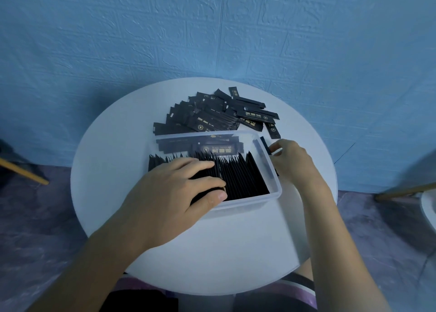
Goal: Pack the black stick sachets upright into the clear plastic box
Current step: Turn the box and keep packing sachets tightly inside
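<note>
Head view, read left to right. On the round white table (pixel 212 252), the left hand (pixel 179 189) is laid flat across the tops of the upright row of black stick sachets (pixel 243 177) in the clear rectangular plastic box (pixel 276 190), fingers straight and close together. Beyond the far wall a loose pile of flat black sachets (pixel 219 113) is heaped. At the right wall a single black sachet (pixel 264 144) is pinched by the curled fingers of the right hand (pixel 289 157), its long axis running along that wall; inside or outside cannot be told. The narrow gap beside the row lies just left of this hand, which is judged the nearer one.
</note>
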The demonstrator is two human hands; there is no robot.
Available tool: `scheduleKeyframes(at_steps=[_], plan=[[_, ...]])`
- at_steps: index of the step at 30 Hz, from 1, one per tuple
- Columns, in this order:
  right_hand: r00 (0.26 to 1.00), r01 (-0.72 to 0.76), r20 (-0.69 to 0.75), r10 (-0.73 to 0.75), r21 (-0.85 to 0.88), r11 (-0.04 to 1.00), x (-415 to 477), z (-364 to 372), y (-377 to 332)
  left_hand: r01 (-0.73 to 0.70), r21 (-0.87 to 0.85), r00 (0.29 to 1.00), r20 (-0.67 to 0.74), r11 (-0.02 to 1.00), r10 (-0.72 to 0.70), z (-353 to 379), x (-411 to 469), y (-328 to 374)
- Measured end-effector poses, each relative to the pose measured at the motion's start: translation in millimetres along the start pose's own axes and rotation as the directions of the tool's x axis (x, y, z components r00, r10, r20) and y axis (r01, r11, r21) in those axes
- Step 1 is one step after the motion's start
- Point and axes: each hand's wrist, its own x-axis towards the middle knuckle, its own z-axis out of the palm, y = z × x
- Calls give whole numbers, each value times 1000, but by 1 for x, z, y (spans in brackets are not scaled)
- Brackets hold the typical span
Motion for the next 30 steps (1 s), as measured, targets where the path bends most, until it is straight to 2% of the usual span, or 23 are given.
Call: scheduleKeyframes(at_steps=[2,4,7,12,15,20,25,27,30], plan=[[1000,10,-23,-8,75,997,6,-4,0,3,-4,1000,0,1000,-3,0,0,0],[994,26,-105,-12,134,991,16,-6,1,5,-2,1000,6,1000,-5,-1,0,0],[981,49,-195,-17,161,986,32,-7,-1,7,3,1000,15,1000,-7,-1,0,0],[983,80,-163,-85,-40,996,45,0,1,16,-2,1000,17,1000,-16,-2,-1,1],[982,98,-151,-109,-80,992,35,2,5,12,-1,1000,20,1000,-12,-3,0,1],[980,145,-141,-140,23,989,2,4,14,19,-13,1000,18,1000,-19,-1,-1,0],[990,142,-19,-142,223,964,-8,0,23,21,-12,1000,13,1000,-21,-1,0,1],[993,115,-31,-111,338,934,-5,-3,21,20,-15,1000,13,1000,-20,-2,-1,1],[990,124,-114,-86,393,911,5,-4,15,26,-24,999,24,999,-25,-3,0,2]])
